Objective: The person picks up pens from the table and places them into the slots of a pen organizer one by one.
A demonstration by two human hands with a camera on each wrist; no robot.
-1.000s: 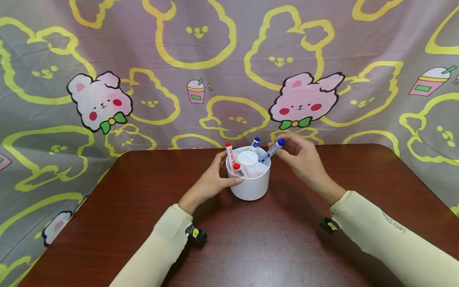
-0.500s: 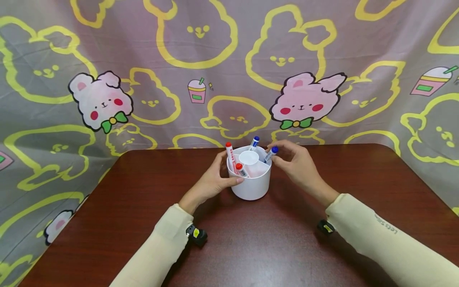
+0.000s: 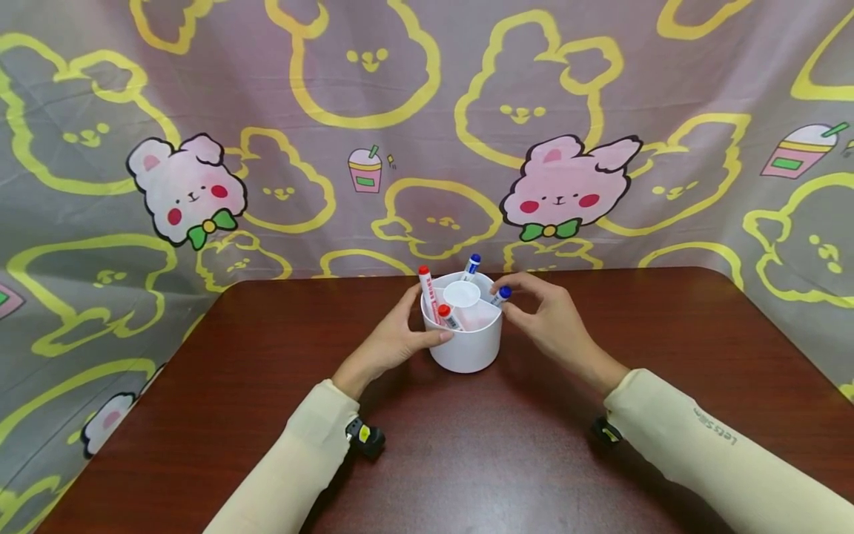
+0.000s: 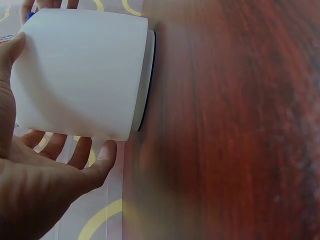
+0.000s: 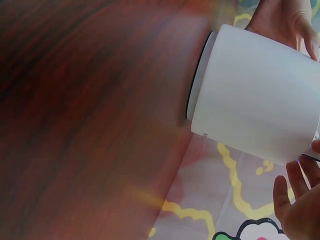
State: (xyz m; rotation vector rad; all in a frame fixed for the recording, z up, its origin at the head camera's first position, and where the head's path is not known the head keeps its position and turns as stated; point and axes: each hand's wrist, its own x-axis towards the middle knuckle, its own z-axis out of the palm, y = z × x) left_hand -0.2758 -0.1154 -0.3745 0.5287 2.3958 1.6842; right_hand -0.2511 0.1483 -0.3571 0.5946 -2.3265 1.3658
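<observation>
A white round pen holder (image 3: pixel 465 351) with compartments stands upright on the table. My left hand (image 3: pixel 392 338) grips its left side, thumb at the front near the rim and fingers round the back. At the right rim, my right hand (image 3: pixel 555 317) pinches a blue-capped marker (image 3: pixel 502 297), whose lower part is hidden inside the holder. Another blue-capped marker (image 3: pixel 472 267) leans in the back compartment. On the left side are a taller red-capped marker (image 3: pixel 427 286) and a lower, tilted red-capped marker (image 3: pixel 448 317). In both wrist views the holder's wall (image 4: pixel 85 75) hides most of the markers.
The dark reddish-brown table (image 3: pixel 454 460) extends around the holder on every side. Behind it hangs a cartoon-patterned curtain (image 3: pixel 427 148), close to the table's back edge.
My right hand has moved down and slightly left, and its blue-capped marker has sunk deeper into the right compartment. The left hand and the holder have stayed nearly still.
</observation>
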